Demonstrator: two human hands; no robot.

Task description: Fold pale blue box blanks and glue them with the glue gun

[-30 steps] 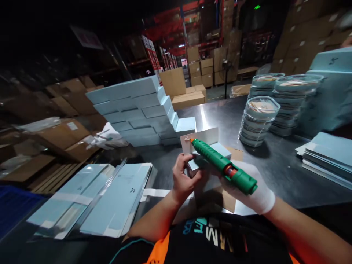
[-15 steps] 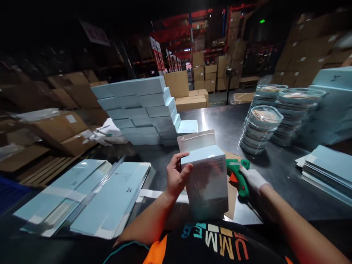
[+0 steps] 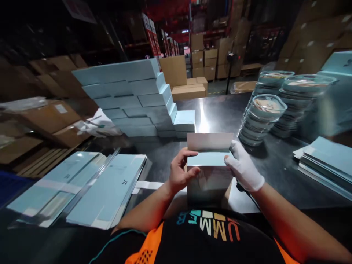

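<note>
Light-blue box (image 3: 209, 159), upright close before the wearer's chest at the near side of the bench (image 3: 162, 156), with a pale flap (image 3: 210, 141) standing up behind its top; whether its base touches the bench is hidden. The bare left hand (image 3: 180, 171) has its grip closed about the left end, fingers at the top and thumb on the front face. The gloved right hand (image 3: 244, 168) grips the right end, thumb at the top edge and fingers by the flap's corner. It looks like thin, smooth card: probably light, fairly stiff along the folds, easily dented mid-panel, and a little slick under the glove. The best holds would be the two end edges and corners, pressed evenly; the raised flap would likely bend if it took the load.
</note>
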